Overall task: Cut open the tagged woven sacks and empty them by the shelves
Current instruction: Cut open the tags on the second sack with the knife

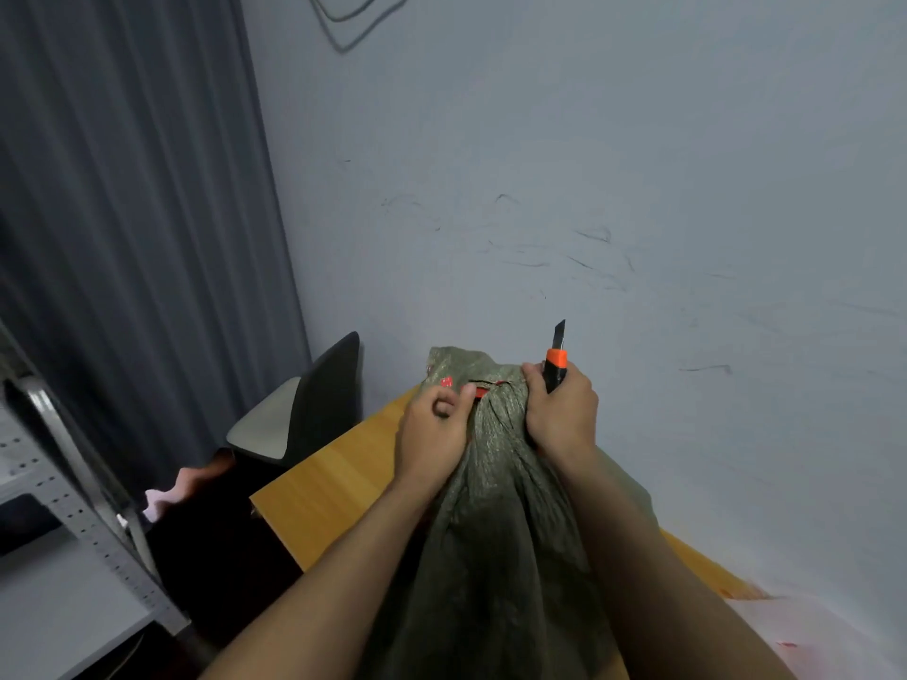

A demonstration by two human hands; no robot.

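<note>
Here, clamped the left grip [432, 424] on the gathered neck of the woven sack [491, 557], curled tight, thumb against the red tie [483, 391] wound round that neck. Closed the right grip [562, 409] round the utility knife [555, 365], with the orange-and-black handle in the fist and the blade out, pointing up and away from the cloth, clear of the tie. Set that same grip against the sack, just across the neck from the left grip. Held the olive-green sack between both grips: body running down from them toward the camera, bunched mouth sticking up just beyond them, a small red tag [446, 381] just above the left grip. Rested the sack on the wooden desk [333, 483], with bare board showing left of the left grip. Saw a dark chair [319, 409] farther left of that grip, a grey curtain [122, 213] and a metal shelf [73, 507] well beyond it, and a pale wall [638, 188] past the blade.
</note>
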